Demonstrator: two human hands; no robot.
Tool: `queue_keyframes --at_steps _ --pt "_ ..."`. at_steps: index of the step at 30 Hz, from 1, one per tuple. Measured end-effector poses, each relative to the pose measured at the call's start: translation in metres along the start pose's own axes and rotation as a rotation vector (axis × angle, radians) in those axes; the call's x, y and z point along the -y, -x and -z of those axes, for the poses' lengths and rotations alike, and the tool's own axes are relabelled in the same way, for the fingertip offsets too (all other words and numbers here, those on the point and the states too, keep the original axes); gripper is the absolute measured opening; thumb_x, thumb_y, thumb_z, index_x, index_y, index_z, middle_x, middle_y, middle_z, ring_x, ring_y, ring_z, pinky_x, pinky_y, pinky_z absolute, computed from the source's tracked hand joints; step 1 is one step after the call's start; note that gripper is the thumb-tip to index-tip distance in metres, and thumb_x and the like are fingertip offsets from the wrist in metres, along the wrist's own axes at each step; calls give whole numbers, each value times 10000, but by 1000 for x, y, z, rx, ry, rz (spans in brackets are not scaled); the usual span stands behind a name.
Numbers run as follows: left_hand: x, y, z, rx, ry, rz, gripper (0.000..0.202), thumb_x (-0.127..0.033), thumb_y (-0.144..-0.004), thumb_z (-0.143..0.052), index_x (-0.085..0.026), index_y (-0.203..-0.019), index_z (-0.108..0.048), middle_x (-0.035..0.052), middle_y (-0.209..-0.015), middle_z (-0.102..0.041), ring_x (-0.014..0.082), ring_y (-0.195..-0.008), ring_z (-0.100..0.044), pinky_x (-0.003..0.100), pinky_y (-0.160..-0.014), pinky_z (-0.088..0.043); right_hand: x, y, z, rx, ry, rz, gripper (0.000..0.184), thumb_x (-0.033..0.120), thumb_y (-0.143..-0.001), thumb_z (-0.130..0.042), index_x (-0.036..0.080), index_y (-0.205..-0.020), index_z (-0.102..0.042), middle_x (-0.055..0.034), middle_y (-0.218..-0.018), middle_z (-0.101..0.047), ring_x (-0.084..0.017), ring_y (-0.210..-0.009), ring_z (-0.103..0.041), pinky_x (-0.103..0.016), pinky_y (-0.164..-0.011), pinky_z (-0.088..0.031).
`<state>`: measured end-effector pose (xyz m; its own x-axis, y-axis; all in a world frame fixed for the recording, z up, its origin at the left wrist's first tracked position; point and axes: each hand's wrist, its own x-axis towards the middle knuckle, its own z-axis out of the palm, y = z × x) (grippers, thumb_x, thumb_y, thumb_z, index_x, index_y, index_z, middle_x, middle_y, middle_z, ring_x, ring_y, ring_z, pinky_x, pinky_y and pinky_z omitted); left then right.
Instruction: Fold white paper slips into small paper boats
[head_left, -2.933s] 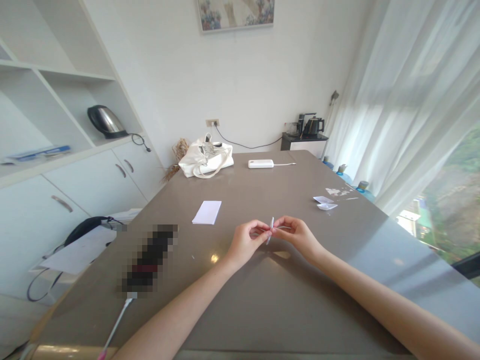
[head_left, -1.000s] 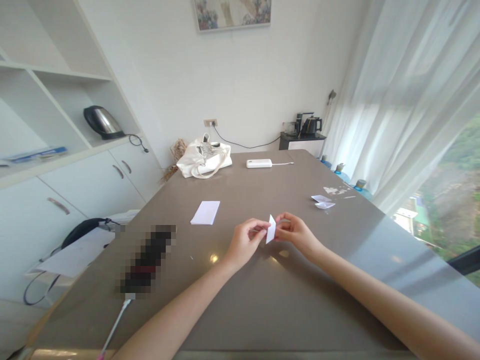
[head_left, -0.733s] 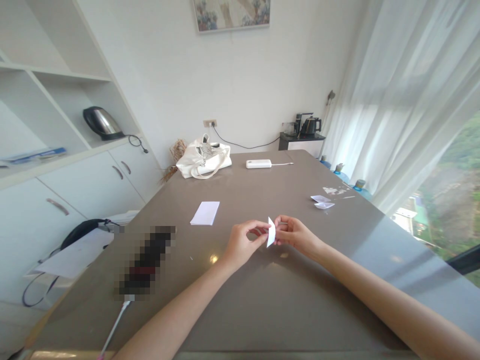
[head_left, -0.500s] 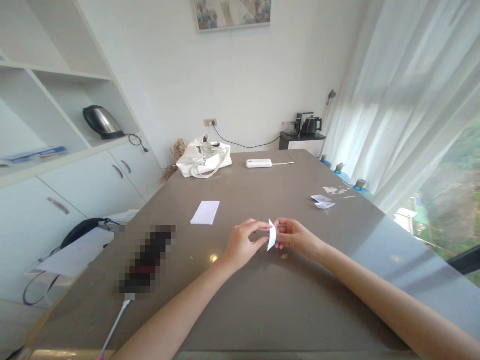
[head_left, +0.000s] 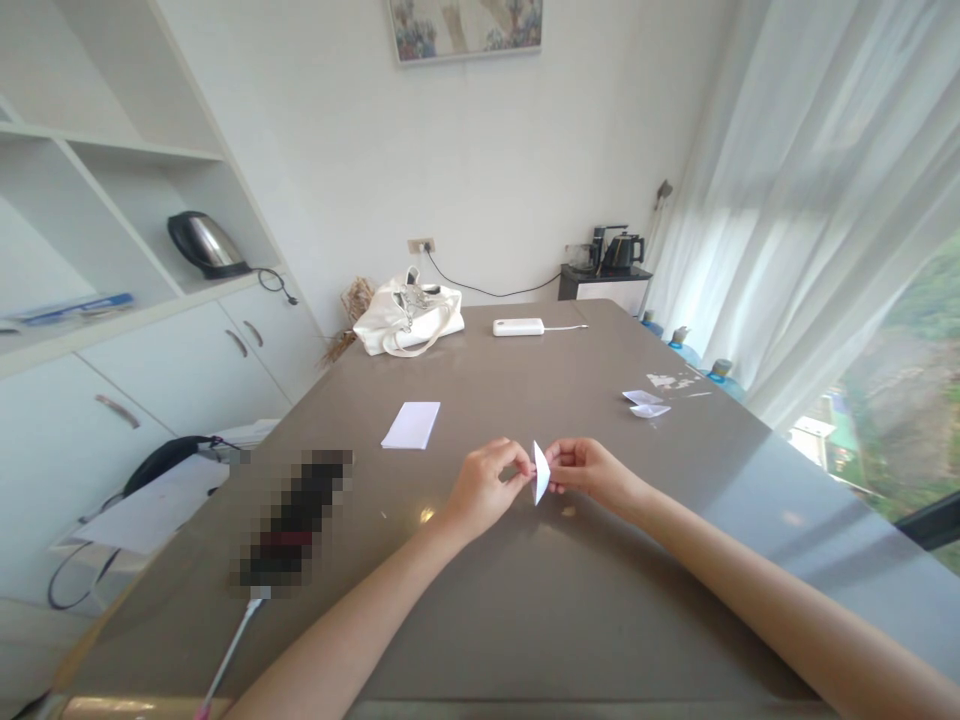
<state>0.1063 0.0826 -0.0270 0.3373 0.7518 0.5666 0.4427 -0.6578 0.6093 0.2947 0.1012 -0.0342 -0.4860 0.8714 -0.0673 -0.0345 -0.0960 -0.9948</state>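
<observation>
Between my two hands, just above the table (head_left: 480,600), is a small piece of folded white paper (head_left: 541,474), standing on edge with pointed ends at top and bottom. My left hand (head_left: 491,482) pinches it from the left with thumb and forefinger. From the right, the fingers of my right hand (head_left: 589,472) grip its other side; part of the paper is hidden behind them. A stack of white paper sheets (head_left: 410,425) lies left of my hands. Off to the right rest two folded paper pieces (head_left: 646,404), shaped like little boats.
A blurred-out dark device (head_left: 292,525) with a white cable lies at the left. At the far end are a white handbag (head_left: 409,315) and a white power bank (head_left: 518,327). Paper scraps (head_left: 670,381) lie near the right edge, beside water bottles (head_left: 720,376).
The folded paper has shifted slightly left and turned, now showing a wider, more pointed shape. My left thumb and forefinger have closed in tighter at its middle.
</observation>
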Motion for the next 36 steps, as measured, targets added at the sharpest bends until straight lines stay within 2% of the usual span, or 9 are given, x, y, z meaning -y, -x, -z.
queue_keyframes --at_steps 5,11,16,23,28,32,36 --pt "1 -1 1 16 -64 -34 128 -126 -800 -576 -193 -691 -571 15 -777 -625 143 -760 -596 242 -719 -446 -1 -1 1 -33 -99 -12 228 326 -670 -740 141 -787 -676 -30 -761 -678 -119 -676 -626 -252 -707 -495" --pt "-1 -2 1 -14 -126 -45 76 -146 -798 -595 -203 -748 -596 10 -785 -636 152 -797 -592 258 -754 -439 -2 0 0 -21 -55 -2 205 339 -717 -707 147 -788 -690 -30 -768 -680 -123 -701 -629 -258 -727 -502" --pt "-1 -2 0 7 -241 -40 48 -209 -772 -650 -219 -809 -620 12 -838 -649 175 -839 -590 302 -806 -421 -6 -1 1 10 -17 0 237 359 -729 -701 134 -804 -702 -49 -776 -690 -117 -691 -623 -249 -719 -500" --pt "-3 -3 1 12 -314 -88 68 -184 -798 -604 -212 -860 -606 6 -864 -663 167 -838 -591 303 -798 -398 -4 -1 -1 -13 -288 -169 210 319 -652 -764 158 -776 -712 -19 -707 -678 -101 -673 -626 -216 -688 -500" --pt "-5 -4 2 37 -367 -83 55 -188 -791 -609 -207 -842 -604 9 -836 -654 170 -825 -582 304 -785 -382 -5 -2 0 0 -361 -233 211 289 -628 -780 154 -770 -700 -24 -709 -682 -104 -663 -634 -222 -695 -503" --pt "-4 -2 2 14 -383 -92 22 -190 -796 -615 -204 -808 -604 0 -796 -648 159 -801 -579 300 -781 -369 -5 -1 -2 48 -317 -186 217 258 -656 -769 137 -811 -676 -30 -777 -674 -97 -713 -629 -209 -736 -488" --pt "-4 -1 1 -30 -392 -94 36 -189 -797 -626 -208 -774 -607 -11 -761 -652 147 -772 -576 296 -772 -357 -3 0 -8 25 -204 -36 297 243 -630 -788 156 -859 -619 0 -787 -650 -96 -707 -610 -212 -692 -481"
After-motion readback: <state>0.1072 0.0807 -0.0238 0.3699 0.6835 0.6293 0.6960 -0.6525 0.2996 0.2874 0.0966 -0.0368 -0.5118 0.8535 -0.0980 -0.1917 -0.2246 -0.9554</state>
